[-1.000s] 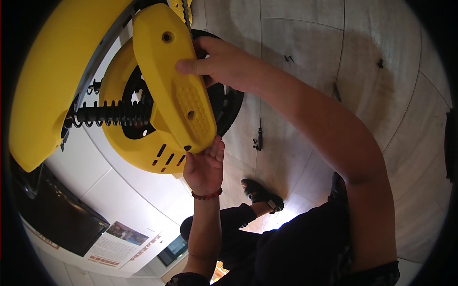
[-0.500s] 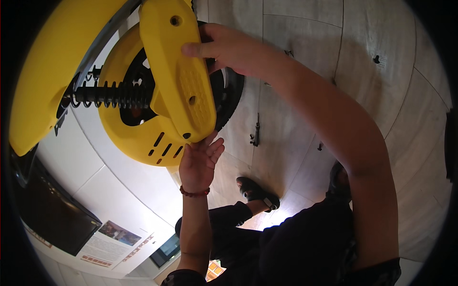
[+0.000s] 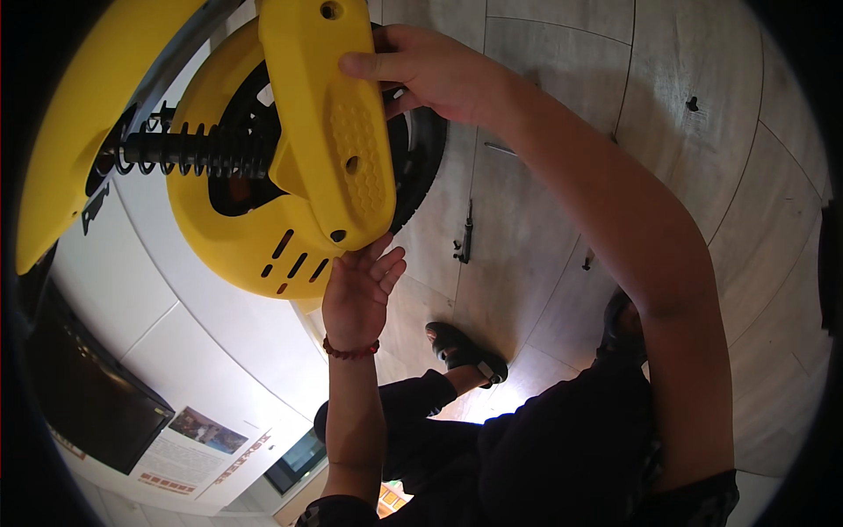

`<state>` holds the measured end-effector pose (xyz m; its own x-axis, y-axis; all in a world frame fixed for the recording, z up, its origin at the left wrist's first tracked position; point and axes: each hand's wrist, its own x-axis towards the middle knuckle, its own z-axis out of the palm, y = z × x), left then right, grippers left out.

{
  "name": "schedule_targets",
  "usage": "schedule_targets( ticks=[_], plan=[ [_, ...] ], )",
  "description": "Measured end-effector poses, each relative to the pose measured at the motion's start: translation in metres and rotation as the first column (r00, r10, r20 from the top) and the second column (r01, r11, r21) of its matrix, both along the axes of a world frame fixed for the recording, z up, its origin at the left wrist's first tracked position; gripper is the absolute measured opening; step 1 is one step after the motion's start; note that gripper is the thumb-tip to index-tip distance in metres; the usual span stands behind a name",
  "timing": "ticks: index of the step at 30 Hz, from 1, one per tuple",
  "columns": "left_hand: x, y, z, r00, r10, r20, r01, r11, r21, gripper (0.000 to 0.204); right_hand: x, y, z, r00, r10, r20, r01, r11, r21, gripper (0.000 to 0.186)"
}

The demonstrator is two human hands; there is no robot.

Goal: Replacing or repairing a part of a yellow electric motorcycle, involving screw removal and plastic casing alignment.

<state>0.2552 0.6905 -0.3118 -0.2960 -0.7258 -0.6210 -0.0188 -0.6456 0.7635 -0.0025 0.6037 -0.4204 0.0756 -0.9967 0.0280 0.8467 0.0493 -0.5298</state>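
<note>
A long yellow plastic cover (image 3: 329, 114) with two screw holes and a honeycomb-textured patch stands over a black-tyred wheel (image 3: 421, 167). My right hand (image 3: 430, 75) grips its right edge near the top, thumb on the front face, other fingers partly hidden behind. At the cover's lower end, by a dark round plug (image 3: 338, 236), my left hand (image 3: 358, 294) touches from below. Its palm is turned up and its visible fingers are apart; some fingertips are hidden behind the cover. A yellow wheel guard (image 3: 224, 259) with slots lies behind, beside a black coil-spring shock absorber (image 3: 193, 151).
A large yellow body panel (image 3: 66, 149) fills the upper left. On the plank floor lie a dark slim tool (image 3: 465, 235), a small black part (image 3: 692, 104) and another small piece (image 3: 587, 262). A black screen (image 3: 88, 386) and a printed poster (image 3: 198, 452) are at lower left.
The cover, wheel and body panel sit slightly higher and further left in view. My hands keep the same hold on the cover, and the left has shifted slightly left with it.
</note>
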Motion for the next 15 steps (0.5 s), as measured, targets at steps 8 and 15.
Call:
schedule_targets(
  ticks=[8,15],
  plan=[
    [0.011,0.013,0.001,1.000,0.027,0.004,-0.027,0.999,0.031,0.052,-0.006,0.002,0.004,0.998,-0.014,-0.065,0.016,1.000,0.027,0.048],
    [0.022,0.023,-0.002,0.998,0.057,0.027,-0.058,0.998,0.018,0.052,-0.018,0.007,0.001,0.976,0.190,0.105,-0.195,0.980,0.038,0.040]
  ],
)
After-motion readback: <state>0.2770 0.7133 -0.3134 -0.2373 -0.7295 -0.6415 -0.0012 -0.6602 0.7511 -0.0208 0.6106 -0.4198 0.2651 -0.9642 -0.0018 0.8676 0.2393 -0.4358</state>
